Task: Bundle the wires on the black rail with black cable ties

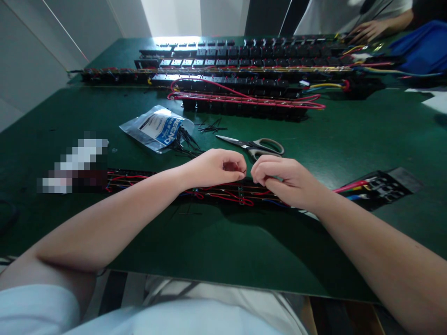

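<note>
My left hand (218, 168) is curled, with thumb and fingertips brought together above a long black strip (223, 193) of red and yellow wiring. Facing it, my right hand (289, 180) is also closed in a pinch, its fingertips close to the left ones. Anything between the fingers is too small or hidden to name. Just beyond the hands lie scissors (268, 147) with dark handles, blades pointing left. A clear plastic bag (146, 125) lies left of them, black cable ties (185, 139) spilling from its mouth. Part of the strip is hidden beneath my hands and left forearm.
Several long black socket strips (223, 81) run across the back of the green table (167, 246), with a looped red cable (244, 98) on the nearest. Loose ties (213, 126) lie behind the scissors. Another person's hand (370, 32) and blue material (422, 49) are at back right.
</note>
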Tool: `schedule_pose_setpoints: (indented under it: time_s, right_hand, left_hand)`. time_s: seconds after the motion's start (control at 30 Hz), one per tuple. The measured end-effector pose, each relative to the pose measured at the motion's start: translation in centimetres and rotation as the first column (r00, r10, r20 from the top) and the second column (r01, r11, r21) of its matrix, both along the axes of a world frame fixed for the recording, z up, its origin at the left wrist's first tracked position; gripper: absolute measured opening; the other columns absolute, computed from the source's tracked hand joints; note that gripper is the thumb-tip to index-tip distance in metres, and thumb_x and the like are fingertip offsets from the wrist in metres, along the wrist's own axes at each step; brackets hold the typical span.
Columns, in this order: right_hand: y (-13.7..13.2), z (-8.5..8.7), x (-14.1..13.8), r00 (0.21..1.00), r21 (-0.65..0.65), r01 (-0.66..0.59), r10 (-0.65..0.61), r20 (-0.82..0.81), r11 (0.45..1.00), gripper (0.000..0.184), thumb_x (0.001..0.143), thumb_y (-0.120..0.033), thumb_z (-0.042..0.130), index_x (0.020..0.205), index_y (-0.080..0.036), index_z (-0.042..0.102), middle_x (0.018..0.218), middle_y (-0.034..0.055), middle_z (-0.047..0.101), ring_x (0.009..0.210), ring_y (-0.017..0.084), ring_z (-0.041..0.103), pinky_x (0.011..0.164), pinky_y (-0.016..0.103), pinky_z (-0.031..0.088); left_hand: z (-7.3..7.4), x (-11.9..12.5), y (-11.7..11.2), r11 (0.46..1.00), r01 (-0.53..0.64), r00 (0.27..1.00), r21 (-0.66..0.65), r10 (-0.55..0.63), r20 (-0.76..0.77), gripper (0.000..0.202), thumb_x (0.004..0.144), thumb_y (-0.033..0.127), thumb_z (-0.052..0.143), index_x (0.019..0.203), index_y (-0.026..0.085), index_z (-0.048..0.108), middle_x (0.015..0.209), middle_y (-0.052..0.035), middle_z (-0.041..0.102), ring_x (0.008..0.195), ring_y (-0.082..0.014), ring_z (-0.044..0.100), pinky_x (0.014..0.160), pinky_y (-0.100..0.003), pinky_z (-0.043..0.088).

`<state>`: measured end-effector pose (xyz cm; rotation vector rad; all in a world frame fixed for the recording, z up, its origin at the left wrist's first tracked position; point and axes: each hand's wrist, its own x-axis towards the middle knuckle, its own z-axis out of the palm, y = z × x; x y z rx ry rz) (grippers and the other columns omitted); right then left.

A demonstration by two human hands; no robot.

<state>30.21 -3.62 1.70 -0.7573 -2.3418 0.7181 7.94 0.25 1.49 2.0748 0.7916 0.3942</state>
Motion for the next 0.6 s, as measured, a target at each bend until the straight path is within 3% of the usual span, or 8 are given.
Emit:
schedule_pose_setpoints:
  time_s: [0.2, 0.4, 0.6]
  right_hand:
    - [0.11, -0.21, 0.14, 1.0, -0.042, -0.021, 0.022, 0.018, 0.999, 0.025, 0.087, -0.007, 0.039, 0.071, -0.019, 0.054, 0.074, 0.0031, 0.056, 0.07, 0.014, 0.05, 0.069, 0.027, 0.042]
    - [0.17, -0.46, -0.03, 0.999, 0.014, -0.014, 0.013, 0.03, 1.0, 0.021, 0.085, -0.006, 0.042, 0.073, -0.02, 0.053, 0.073, 0.0015, 0.056, 0.068, 0.013, 0.049, 0.067, 0.027, 0.04]
    - [0.1, -0.5, -0.02, 0.999, 0.033, 0.021, -0.022, 0.039, 0.999, 0.022, 0.085, -0.006, 0.043, 0.07, -0.019, 0.053, 0.076, 0.0028, 0.057, 0.07, 0.014, 0.05, 0.065, 0.026, 0.04]
  left_hand:
    - [0.15, 0.09, -0.02, 1.0, -0.012, 0.999, -0.019, 0.012, 0.034, 0.012, 0.082, 0.026, 0.064, 0.086, 0.015, 0.069, 0.081, 0.0, 0.069, 0.072, -0.0111, 0.061, 0.069, -0.023, 0.048]
    - [0.19, 0.12, -0.1, 0.999, -0.009, 0.996, -0.053, 0.013, 0.092, 0.007, 0.08, 0.018, 0.062, 0.083, 0.015, 0.067, 0.082, 0.0003, 0.071, 0.076, -0.0112, 0.065, 0.075, -0.023, 0.051]
    - [-0.17, 0.04, -0.12, 1.0, 0.012, 0.994, 0.004, -0.012, 0.112, 0.003, 0.082, 0.019, 0.063, 0.08, 0.016, 0.063, 0.077, 0.0029, 0.065, 0.073, -0.0094, 0.059, 0.071, -0.022, 0.047]
